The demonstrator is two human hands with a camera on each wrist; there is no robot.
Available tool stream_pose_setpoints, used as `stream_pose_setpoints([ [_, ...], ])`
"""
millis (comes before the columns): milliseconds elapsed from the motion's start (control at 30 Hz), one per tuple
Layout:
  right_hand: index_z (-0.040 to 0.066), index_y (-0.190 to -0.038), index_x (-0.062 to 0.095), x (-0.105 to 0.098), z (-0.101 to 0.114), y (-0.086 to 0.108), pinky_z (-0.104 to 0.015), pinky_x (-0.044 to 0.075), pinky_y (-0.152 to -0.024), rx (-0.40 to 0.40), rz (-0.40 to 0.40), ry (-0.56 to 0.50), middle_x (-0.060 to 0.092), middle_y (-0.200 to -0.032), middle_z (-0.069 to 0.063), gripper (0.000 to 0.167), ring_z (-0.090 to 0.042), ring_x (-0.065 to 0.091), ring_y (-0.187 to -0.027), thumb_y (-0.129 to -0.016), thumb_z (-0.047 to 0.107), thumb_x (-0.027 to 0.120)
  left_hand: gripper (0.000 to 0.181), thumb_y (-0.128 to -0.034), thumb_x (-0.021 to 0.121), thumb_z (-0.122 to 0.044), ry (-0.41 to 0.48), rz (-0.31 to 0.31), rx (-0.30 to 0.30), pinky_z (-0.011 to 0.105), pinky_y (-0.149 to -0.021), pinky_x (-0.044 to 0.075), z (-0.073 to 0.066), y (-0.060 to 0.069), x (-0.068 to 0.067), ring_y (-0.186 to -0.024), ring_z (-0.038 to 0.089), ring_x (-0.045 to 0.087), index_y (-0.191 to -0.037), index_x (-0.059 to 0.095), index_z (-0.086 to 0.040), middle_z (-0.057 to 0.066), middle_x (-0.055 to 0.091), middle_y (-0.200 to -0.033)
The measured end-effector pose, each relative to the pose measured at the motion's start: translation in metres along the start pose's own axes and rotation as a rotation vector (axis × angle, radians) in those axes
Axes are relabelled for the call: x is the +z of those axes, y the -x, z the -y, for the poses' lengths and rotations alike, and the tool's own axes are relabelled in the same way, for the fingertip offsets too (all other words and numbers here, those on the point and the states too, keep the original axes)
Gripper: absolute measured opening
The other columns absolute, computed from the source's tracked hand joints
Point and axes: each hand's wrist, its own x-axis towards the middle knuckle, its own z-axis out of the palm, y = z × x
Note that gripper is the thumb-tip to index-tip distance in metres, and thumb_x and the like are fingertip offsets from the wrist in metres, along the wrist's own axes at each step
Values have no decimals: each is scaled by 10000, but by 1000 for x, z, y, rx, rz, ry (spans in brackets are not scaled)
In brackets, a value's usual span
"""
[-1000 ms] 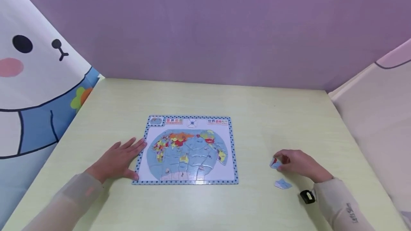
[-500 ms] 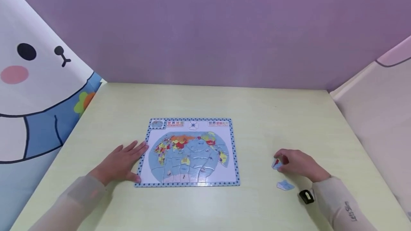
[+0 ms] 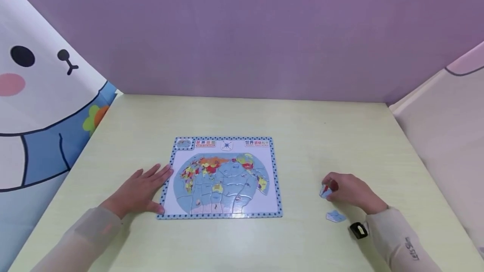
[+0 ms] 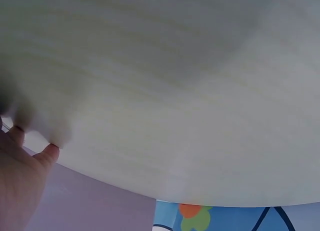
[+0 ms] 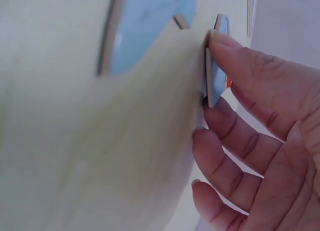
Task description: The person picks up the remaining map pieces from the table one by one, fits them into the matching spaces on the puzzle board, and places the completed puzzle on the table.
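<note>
In the head view a world map jigsaw puzzle (image 3: 227, 181) lies flat on the table, its frame blue with dark dots. My left hand (image 3: 138, 190) rests at the frame's left edge with fingers spread, the fingertips and thumb touching it. To the right of the puzzle, my right hand (image 3: 351, 191) pinches a blue and red puzzle piece (image 3: 325, 191) between thumb and fingers. The right wrist view shows this piece (image 5: 216, 71) tilted up on edge, the thumb on its near side. Just below that hand a second, light blue puzzle piece (image 3: 335, 216) lies on the table.
The pale wooden table (image 3: 295, 125) meets a purple backdrop (image 3: 242, 32) at its far edge. A cloth with a cartoon animal (image 3: 45, 108) hangs on the left, a white one (image 3: 446, 137) on the right. A black wrist device (image 3: 358, 230) sits at the right sleeve.
The head view shifts slightly. Otherwise both hands stay nearly in place, the left at the frame and the right pinching the blue and red puzzle piece throughout.
</note>
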Motion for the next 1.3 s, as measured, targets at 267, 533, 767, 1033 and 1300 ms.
stream_pose_setpoints([
  [267, 33, -992, 650, 1, -3, 0, -306, 477, -644, -57, -21, -116, 606, -831, -9, 252, -159, 534, -743, -761, -6, 743, 1116, -657, 686, -702, 10, 5, 5, 692, -1043, 193, -1, 1, -4, -1404, 431, 197, -1489, 315, -56, 145, 300, -1536],
  [533, 17, -949, 664, 2, -6, -4, -250, 493, -672, -133, -59, -250, 567, -792, 19, 184, -85, 514, -746, -785, -55, 703, 1107, -667, 664, -714, -1, -2, 12, 683, -1046, 206, -1, 0, -4, -1404, 426, 201, -1491, 315, -62, 140, 304, -1537],
  [767, -96, -1025, 617, 5, -1, -9, -247, 551, -677, -88, -17, -506, 568, -855, -94, 194, -95, 566, -770, -832, -110, 635, 1099, -671, 682, -694, 6, 2, 5, 681, -1049, 201, -3, 2, -6, -1404, 429, 198, -1489, 316, -58, 146, 306, -1535],
  [1033, -161, -1089, 566, 14, 14, -15, -275, 568, -659, -19, -1, -661, 538, -853, -95, 237, -144, 608, -756, -859, -113, 599, 1103, -667, 677, -704, 6, 4, 3, 681, -1051, 197, -3, 2, -5, -1408, 425, 190, -1491, 317, -65, 141, 298, -1539],
  [1300, -158, -1111, 579, 22, 31, -22, -257, 558, -622, 67, -58, -695, 544, -807, -68, 271, -150, 624, -690, -855, -83, 626, 1102, -666, 683, -699, -3, 0, 9, 682, -1047, 203, -2, 2, -5, -1402, 431, 202, -1486, 323, -57, 146, 301, -1536],
])
